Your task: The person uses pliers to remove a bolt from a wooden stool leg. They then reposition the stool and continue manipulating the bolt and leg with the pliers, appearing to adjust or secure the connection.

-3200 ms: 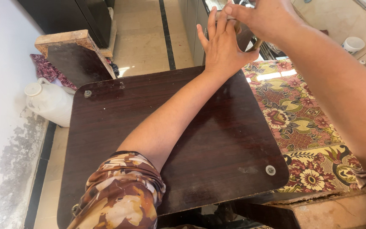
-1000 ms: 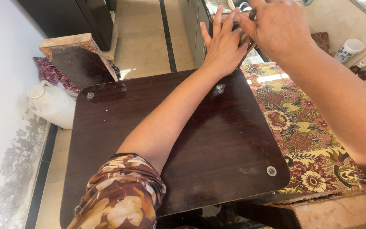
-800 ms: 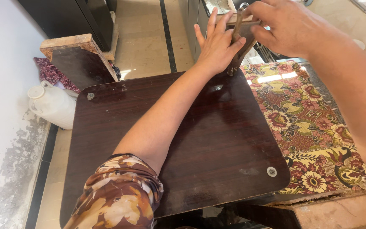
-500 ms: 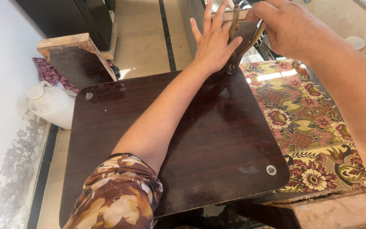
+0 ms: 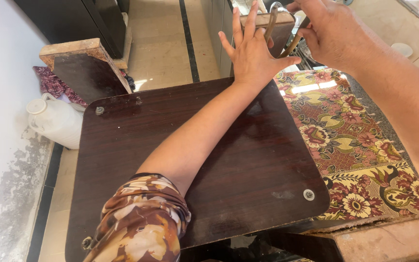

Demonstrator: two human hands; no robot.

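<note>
A: Starting at the left hand (image 5: 253, 56): its fingers (image 5: 237, 29) are spread wide and flat, pressed against the small dark panel (image 5: 280, 31) standing at the far edge of the surface (image 5: 180, 165). Nothing is gripped there; the palm only leans on it.

B: And the right hand (image 5: 333, 34)?

A: Its fingers (image 5: 311, 36) are curled around a thin curved metal piece (image 5: 270, 24) that sits against the panel's top edge, thumb and forefinger pinching close. How tight the pinch is, I cannot tell.

B: Where does the panel stand relative to the big board?

A: Just past the far rounded corner of the dark wood-grain surface, upright, touching or nearly touching its edge.

B: What about the edges nearer in?

A: The surface has rounded corners with a screw (image 5: 309, 194) near the right front one and another screw (image 5: 100, 110) at the far left. The left forearm lies diagonally across it, ending in a patterned sleeve (image 5: 141, 218) at the near edge.

B: Open room?

A: Most of the board's top is bare on both sides of the arm. To the right, a floral cloth (image 5: 360, 145) lies just beside and partly under the board. To the left, a white jug (image 5: 54, 119) sits on the floor near the wall, and another dark board (image 5: 86, 68) leans behind it.
</note>
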